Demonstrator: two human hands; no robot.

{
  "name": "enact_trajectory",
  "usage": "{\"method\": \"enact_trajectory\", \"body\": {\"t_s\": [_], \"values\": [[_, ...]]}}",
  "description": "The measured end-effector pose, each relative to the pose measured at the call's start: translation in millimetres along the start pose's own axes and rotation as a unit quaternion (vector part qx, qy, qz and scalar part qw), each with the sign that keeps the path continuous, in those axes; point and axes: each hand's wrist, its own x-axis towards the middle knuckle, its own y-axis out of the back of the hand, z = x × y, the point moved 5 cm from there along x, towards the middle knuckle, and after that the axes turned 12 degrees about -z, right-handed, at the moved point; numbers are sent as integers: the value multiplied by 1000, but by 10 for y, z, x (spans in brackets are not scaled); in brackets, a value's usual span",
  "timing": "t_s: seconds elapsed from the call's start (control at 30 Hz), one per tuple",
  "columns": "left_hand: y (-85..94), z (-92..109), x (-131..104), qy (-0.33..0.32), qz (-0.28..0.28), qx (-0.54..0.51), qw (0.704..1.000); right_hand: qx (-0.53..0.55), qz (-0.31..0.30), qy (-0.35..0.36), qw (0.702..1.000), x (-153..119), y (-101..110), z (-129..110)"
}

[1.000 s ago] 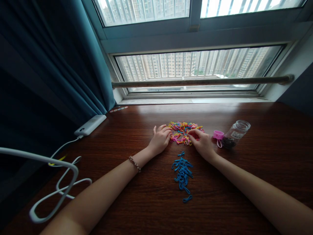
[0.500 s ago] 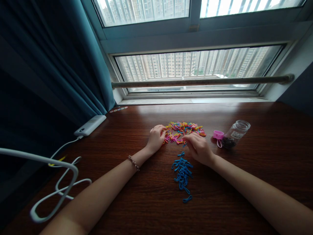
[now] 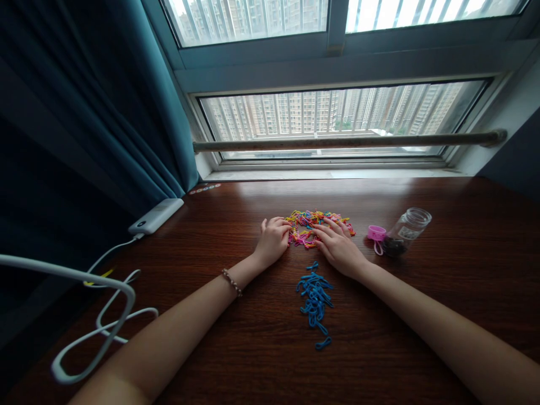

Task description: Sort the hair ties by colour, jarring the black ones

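A spread of small multicoloured elastic hair ties (image 3: 301,238), mostly pink, yellow and orange, lies on the brown table. My left hand (image 3: 273,239) rests at the left edge of this spread, its fingers bent loosely over the ties with nothing visibly held. From the right, my right hand (image 3: 340,247) reaches over the same ties, palm down with fingers stretched and apart. It covers part of the spread. Closer to me, between my forearms, sits a separate pile of blue hair ties (image 3: 315,298), with one loose tie at its near end.
To the right, a clear jar (image 3: 408,228) with dark contents leans tilted by a pink lid (image 3: 377,232) with a loop. On the left lie a white power bank (image 3: 156,216) and a looped white cable (image 3: 126,298). Behind the table (image 3: 253,360) are a window and a blue curtain.
My right hand has gone from a pinch near a blue tie to spread fingers over the multicoloured ties. My left hand has shifted slightly right; its fingers have moved a little.
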Motion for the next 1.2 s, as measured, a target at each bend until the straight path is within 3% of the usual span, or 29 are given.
{"method": "enact_trajectory", "body": {"t_s": [0.13, 0.37, 0.83, 1.0, 1.2], "values": [[18, -24, 10, -1, 29, -14, 999, 7, -32, -29, 999, 18, -104, 64], [121, -27, -15, -32, 100, -58, 993, 31, -19, -25, 999, 15, -26, 46], [142, -35, -41, 11, 90, -59, 994, 14, -27, -38, 999, 17, -106, 80], [152, -6, -43, -12, 87, -64, 994, 45, 8, -15, 999, 16, -64, 90], [137, 122, -55, -77, 58, -37, 995, 148, 122, -26, 981, -35, 86, 178]]}}
